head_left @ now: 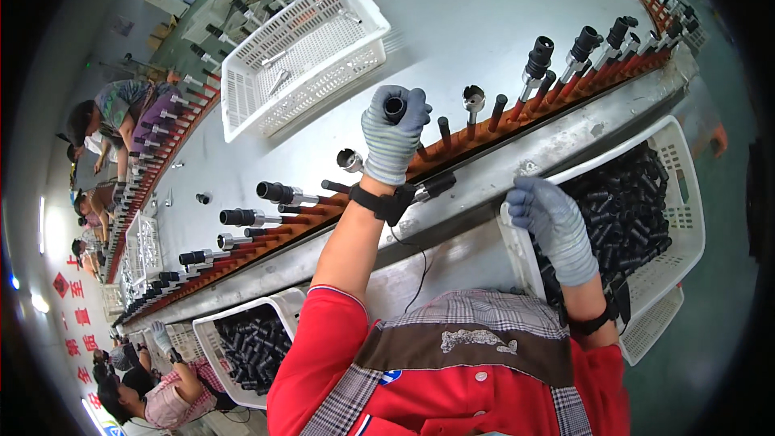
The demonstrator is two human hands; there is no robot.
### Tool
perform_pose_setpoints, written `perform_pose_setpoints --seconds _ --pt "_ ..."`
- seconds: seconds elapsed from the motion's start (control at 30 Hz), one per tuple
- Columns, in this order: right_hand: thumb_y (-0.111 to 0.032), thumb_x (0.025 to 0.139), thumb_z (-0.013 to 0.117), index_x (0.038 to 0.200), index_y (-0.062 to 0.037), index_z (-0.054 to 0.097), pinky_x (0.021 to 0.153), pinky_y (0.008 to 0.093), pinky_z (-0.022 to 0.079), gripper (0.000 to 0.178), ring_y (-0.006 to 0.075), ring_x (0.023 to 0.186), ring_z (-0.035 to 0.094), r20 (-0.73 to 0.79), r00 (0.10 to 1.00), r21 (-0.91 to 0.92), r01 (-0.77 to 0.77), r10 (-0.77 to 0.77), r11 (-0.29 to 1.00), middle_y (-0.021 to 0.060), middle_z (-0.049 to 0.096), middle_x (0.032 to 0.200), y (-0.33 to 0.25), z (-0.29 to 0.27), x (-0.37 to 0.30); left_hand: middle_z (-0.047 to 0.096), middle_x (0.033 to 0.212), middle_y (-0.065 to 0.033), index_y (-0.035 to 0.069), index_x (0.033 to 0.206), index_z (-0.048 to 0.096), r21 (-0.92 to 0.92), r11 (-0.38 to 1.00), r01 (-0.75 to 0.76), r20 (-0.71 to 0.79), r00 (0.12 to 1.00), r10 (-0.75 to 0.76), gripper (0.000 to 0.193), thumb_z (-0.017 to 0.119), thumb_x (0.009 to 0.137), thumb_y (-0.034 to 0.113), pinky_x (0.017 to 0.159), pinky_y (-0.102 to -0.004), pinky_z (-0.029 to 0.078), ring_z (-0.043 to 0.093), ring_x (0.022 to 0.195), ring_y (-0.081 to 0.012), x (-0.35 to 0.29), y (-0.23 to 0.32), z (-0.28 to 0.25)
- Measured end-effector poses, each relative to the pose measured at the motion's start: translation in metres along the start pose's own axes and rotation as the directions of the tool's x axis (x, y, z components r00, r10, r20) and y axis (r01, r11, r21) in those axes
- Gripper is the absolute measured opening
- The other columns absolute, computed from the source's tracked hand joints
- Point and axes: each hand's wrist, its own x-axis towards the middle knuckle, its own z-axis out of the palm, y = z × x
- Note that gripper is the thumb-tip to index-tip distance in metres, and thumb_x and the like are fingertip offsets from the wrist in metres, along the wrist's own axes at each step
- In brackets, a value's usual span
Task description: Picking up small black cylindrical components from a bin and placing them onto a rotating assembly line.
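Note:
My left hand point(394, 133), in a grey striped glove, is closed round a black plastic sleeve whose round open end point(394, 108) shows above the fingers. It is over the row of red rods along the table edge. A bare metal cup-shaped fitting point(349, 160) stands just left of it, and another metal fitting point(474, 100) is to its right. My right hand point(553, 222), also gloved, is at the near rim of a white basket point(691, 226) full of black sleeves point(626, 214). Its fingers are curled in, and what they hold, if anything, is hidden.
On the metal table point(476, 16) stands a white slotted basket point(323, 97) with a few metal parts. Rods with black-topped metal fittings point(539, 58) line the edge. A second basket of black sleeves point(250, 347) is at lower left. Several people work along the line at left, one person point(173, 396) nearby.

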Motion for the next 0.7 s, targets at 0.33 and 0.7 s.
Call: perform_pose_setpoints --seconds 0.33,0.7 --pt "-0.028 0.095 0.058 0.122 -0.0001 0.056 0.076 0.0269 0.051 0.039 0.0162 0.083 0.061 -0.149 0.931 -0.042 0.330 -0.332 0.943 0.0082 0.064 0.098 -0.006 0.017 0.011 0.060 0.064 -0.0017 0.007 0.083 0.057 0.025 0.992 -0.126 -0.159 0.979 0.128 0.012 0.068 0.088 0.009 0.046 -0.0225 0.042 0.060 0.053 -0.0101 -0.028 -0.002 -0.145" --pt "-0.034 0.080 0.066 0.114 -0.0005 0.065 0.095 0.0400 0.047 0.047 0.0381 0.110 0.059 -0.257 0.957 -0.960 -0.268 -0.135 -0.075 0.0250 0.064 0.113 0.086 -0.219 0.004 0.064 0.089 -0.0088 0.001 0.113 0.054 0.218 0.967 -0.131 -0.342 0.918 0.201 0.034 0.068 0.090 0.020 0.054 -0.0213 0.047 0.055 0.063 -0.0090 -0.068 -0.001 -0.177"
